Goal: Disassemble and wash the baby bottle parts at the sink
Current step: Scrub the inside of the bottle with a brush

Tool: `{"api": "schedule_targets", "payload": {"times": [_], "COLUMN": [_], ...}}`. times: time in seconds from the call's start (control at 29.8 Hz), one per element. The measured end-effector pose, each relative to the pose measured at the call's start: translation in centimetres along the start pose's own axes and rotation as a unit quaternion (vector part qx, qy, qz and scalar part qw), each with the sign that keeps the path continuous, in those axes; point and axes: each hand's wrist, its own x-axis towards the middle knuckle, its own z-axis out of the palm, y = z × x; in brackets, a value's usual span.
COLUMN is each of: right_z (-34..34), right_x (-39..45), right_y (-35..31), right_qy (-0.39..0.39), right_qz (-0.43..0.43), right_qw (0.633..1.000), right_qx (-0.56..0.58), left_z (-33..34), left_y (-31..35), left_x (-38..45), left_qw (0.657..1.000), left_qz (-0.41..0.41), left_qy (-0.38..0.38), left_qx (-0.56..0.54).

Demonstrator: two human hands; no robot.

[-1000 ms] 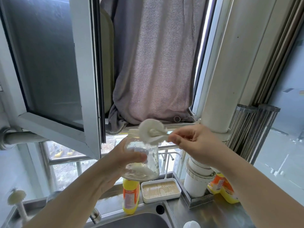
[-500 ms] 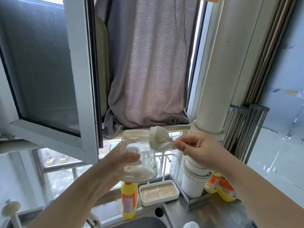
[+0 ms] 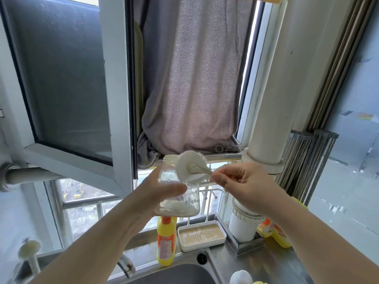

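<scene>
- The baby bottle (image 3: 178, 189), clear and open-mouthed, is held up in the air above the sink (image 3: 176, 273), tilted a little, with white suds pooled in its base.
- The left hand (image 3: 158, 193) wraps round the bottle's middle from the left side, thumb across the front and fingers curled behind the glass; it carries the bottle's whole weight.
- A white bristled brush (image 3: 190, 167) sits at the bottle's mouth, its round head partly covering the rim and upper right shoulder of the bottle; whether any bristles are inside the neck cannot be told.
- The right hand (image 3: 244, 183) is just right of the bottle, level with its upper half, pinching the brush's short handle between thumb and fingertips, the other fingers loosely curled.
- The two hands are near each other, with only the brush head and the bottle's right side between them.
- Below the bottle, a yellow detergent bottle (image 3: 166, 240) with an orange top stands upright at the sink's back edge.
- Just right of that, below and right of the baby bottle, lies a white rectangular tray (image 3: 202, 235).
- A second brush (image 3: 28, 253) stands upright far to the lower left of the bottle, beside the sink.
- A tap (image 3: 126, 265) slants up at the sink's left rim.
- Behind and above the bottle hangs a grey towel (image 3: 192, 78) in the open window.
</scene>
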Motion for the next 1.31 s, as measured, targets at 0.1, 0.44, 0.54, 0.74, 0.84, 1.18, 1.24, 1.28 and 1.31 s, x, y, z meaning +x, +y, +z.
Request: {"api": "schedule_targets", "payload": {"times": [0.1, 0.44, 0.54, 0.74, 0.84, 1.18, 1.24, 1.28, 1.31], "right_z": [-1.0, -0.5, -0.4, -1.0, -0.6, -0.5, -0.5, -0.5, -0.6], "right_x": [0.0, -1.0, 0.2, -0.4, 0.7, 0.3, 0.3, 0.2, 0.1], "right_y": [0.4, 1.0, 0.8, 1.2, 1.1, 1.7, 2.0, 2.3, 2.5], "right_qy": [0.011, -0.062, -0.009, -0.08, -0.039, -0.072, -0.069, -0.067, -0.063], "right_qz": [0.028, 0.021, -0.007, 0.02, -0.016, 0.001, -0.005, -0.004, -0.001], "right_qw": [0.999, 0.997, 1.0, 0.997, 0.998, 0.995, 0.996, 0.996, 0.996], "right_qx": [-0.019, -0.03, -0.002, -0.004, 0.038, 0.065, 0.061, 0.062, 0.062], "left_z": [-0.5, -1.2, -0.8, -0.8, 0.0, 0.4, 0.2, 0.1, 0.0], "left_y": [0.2, -0.2, -0.5, -0.4, -0.3, 1.5, 1.4, 1.2, 1.0], "left_x": [-0.2, 0.6, 0.5, 0.8, 0.4, 1.0, 0.9, 0.8, 0.7], "left_qw": [1.0, 0.996, 0.993, 0.994, 0.989, 0.98, 0.982, 0.984, 0.985], "left_qz": [0.014, 0.006, -0.005, -0.006, -0.014, -0.009, -0.02, -0.023, -0.02], "left_qy": [-0.012, -0.027, -0.059, -0.036, -0.077, -0.035, -0.022, -0.007, 0.004], "left_qx": [0.021, -0.08, -0.099, -0.108, -0.127, -0.198, -0.186, -0.179, -0.171]}}
